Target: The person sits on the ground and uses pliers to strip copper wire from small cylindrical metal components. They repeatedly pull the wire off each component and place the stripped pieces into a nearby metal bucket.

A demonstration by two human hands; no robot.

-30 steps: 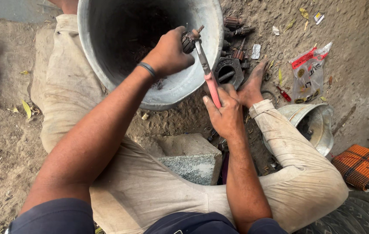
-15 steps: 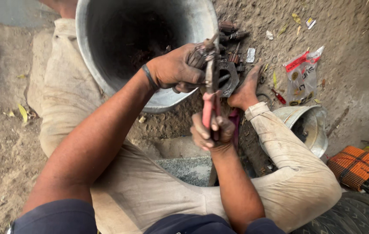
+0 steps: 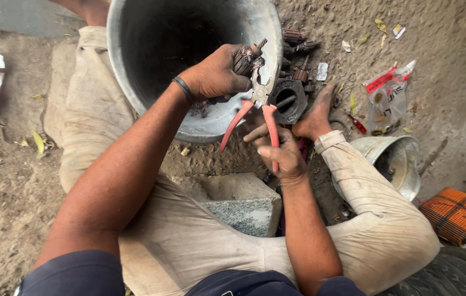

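1. The left hand [image 3: 216, 74] is clenched around a small brown wound motor part [image 3: 245, 57], held up over the rim of the big metal bucket [image 3: 134, 82], at about 12 o'clock from the person's lap

2. The right hand [image 3: 279, 153] grasps only one red handle of the pliers [image 3: 260, 104]; the other handle splays free toward 8 o'clock, so the tool stands open, its nose up at the motor part

3. Judged risk: with a one-handle grip the pliers may twist or slip off the part when squeezed, and the nose sits close to the left fingers [image 3: 238, 85], so a slip could pinch or nick them

4. Judged risk: the part is held in the air, not braced on the stone block [image 3: 241, 205] at 6 o'clock from the hands; a hard pull could jerk it loose into the bucket or onto the dirt among the dark metal pieces [image 3: 290, 98] beside the bare foot [image 3: 315, 118]

5. Against half a second ago: the pliers' handles were close together in the right hand, now they are spread; the left hand has lifted the part a little toward 12 o'clock. A second ago the pliers were closed, held higher
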